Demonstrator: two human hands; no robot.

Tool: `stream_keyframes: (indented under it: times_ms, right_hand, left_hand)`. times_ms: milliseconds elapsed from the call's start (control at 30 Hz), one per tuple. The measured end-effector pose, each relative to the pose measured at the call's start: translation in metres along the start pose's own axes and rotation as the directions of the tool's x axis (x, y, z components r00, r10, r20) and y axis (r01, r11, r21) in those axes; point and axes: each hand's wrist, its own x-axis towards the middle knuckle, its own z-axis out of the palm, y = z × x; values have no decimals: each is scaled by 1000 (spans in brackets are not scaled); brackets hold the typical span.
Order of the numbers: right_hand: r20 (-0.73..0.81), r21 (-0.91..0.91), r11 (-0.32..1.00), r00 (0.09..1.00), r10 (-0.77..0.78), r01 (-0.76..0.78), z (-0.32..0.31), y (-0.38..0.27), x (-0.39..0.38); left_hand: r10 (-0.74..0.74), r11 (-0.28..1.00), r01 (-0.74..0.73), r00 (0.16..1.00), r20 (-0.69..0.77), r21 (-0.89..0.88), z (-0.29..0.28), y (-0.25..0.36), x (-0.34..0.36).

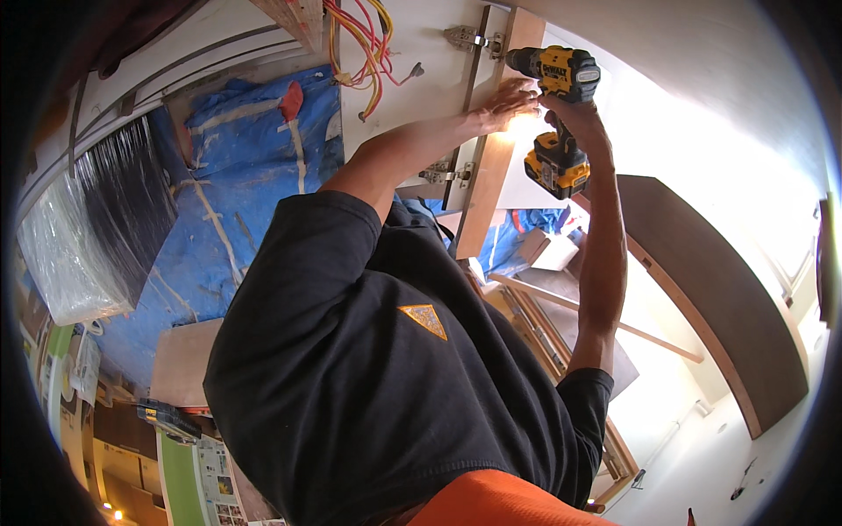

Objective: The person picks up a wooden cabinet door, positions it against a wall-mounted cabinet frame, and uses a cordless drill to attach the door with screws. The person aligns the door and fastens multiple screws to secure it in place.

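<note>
My right hand [574, 118] is wrapped round the grip of a yellow and black cordless drill [561, 70]. The drill's chuck points left, over the upper part of a wooden strip [484, 197]. Just below the chuck, my left hand [513, 103] is at this strip, its fingers bent and drawn together. Whatever they pinch is too small or hidden to tell. Left of the strip is a white panel [417, 114], with an upper metal hinge [474, 39] and a lower metal hinge [449, 174] between them.
Loose red and yellow wires [373, 53] hang by the white panel. Blue sheeting [232, 175] covers things on the left, beside a plastic-wrapped stack [96, 228]. A curved brown panel [702, 289] stands on the right. Wooden frames [535, 329] lean beyond my right arm.
</note>
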Motion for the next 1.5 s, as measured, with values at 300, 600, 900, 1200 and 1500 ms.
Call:
stream_keyframes:
  times_ms: [300, 600, 900, 1200, 1500]
  right_hand:
    - [-18, -95, 995, 999, 41, -43, -1, -1, 2]
    - [-21, -31, 999, 1000, 14, -14, -2, 1, -2]
    - [-13, -42, 998, 998, 56, -57, -2, 2, 2]
    - [-20, -65, 996, 998, 64, -65, -1, -2, -1]
    - [-8, -22, 1000, 1000, 20, -20, -2, 4, 1]
  left_hand:
    - [102, 971, -112, 993, 56, 212, -6, -21, 5]
    - [151, 971, -163, 985, 80, 176, -19, -44, 7]
    - [-356, 85, 89, 933, -53, 992, -13, -30, 27]
    - [-363, 170, 86, 932, -19, 982, -8, -27, 20]
    - [-77, -42, -165, 984, 162, 985, -47, -83, 14]
